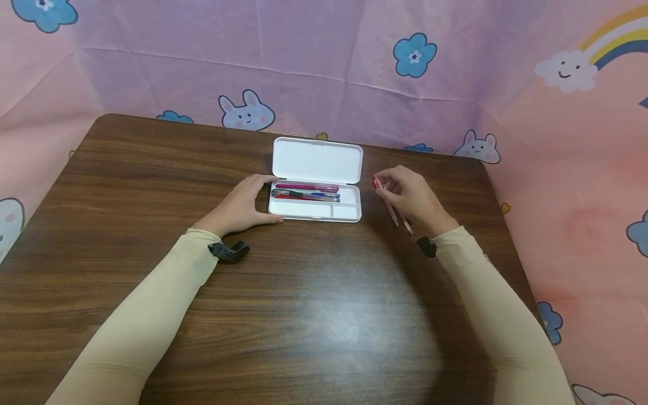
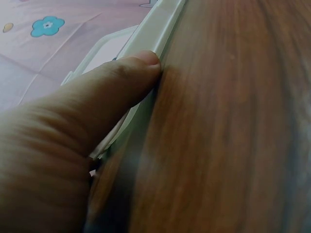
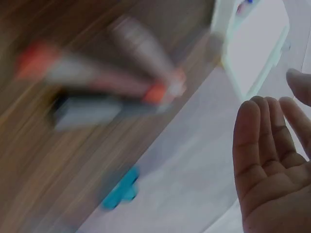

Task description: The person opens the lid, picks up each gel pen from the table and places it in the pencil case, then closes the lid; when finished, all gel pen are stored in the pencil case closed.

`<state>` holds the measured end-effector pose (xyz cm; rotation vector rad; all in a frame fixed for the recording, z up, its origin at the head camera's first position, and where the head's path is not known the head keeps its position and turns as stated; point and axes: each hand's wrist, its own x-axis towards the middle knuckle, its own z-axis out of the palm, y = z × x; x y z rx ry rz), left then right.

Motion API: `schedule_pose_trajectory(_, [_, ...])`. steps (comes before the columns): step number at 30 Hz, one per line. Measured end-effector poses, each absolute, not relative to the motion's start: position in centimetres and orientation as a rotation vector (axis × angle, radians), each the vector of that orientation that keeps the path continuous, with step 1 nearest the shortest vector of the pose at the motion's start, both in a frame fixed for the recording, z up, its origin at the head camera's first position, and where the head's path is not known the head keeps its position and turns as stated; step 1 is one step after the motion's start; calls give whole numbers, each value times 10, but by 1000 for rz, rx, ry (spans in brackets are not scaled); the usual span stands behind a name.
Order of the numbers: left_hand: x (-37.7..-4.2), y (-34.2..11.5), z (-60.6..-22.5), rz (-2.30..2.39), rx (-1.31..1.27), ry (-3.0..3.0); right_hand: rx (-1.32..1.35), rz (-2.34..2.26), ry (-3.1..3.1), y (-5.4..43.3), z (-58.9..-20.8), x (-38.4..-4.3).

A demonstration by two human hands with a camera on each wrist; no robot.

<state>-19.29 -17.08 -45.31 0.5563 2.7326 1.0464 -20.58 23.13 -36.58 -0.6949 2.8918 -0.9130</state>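
Note:
A white pencil case stands with its lid raised on the brown table. Inside its tray lie a pink pen and several other pens. My left hand holds the case's left end, thumb along the front edge and fingers at the back corner; the left wrist view shows the thumb pressed on the rim. To the right of the case, my right hand is over loose pens with red parts. In the right wrist view its fingers are nearly straight, apart from the blurred pens.
The case's front compartment and small right compartment hold nothing visible. Behind the table hangs a patterned cloth, with more cloth at both sides. A dark band sits on the left wrist.

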Motion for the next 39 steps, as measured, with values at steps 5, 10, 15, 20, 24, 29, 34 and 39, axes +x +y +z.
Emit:
schedule_pose_trajectory(5, [-193,-173,-457,1044,555,2738,-487,-1017,2872,277,-369,-195])
schedule_pose_trajectory(10, [-194,-175,-457,1044,544,2738,-398,-977,2850,302,-380,-186])
schedule_pose_trajectory(15, [-193,-174,-457,1041,546,2740,-294,-999,2756,311,-393,-179])
schedule_pose_trajectory(20, [-193,-173,-457,1052,555,2736,-261,-950,2754,313,-402,-178])
schedule_pose_trajectory(24, [-193,-172,-456,1053,553,2732,-269,-879,2784,314,-406,-179])
schedule_pose_trajectory(29, [-194,-171,-455,1051,549,2729,-265,-853,2789,315,-407,-180])
schedule_pose_trajectory(34, [-194,-171,-455,1054,550,2727,-228,-808,2793,315,-405,-179])
schedule_pose_trajectory(39, [-195,-171,-455,1046,549,2730,-206,-752,2796,317,-402,-179])
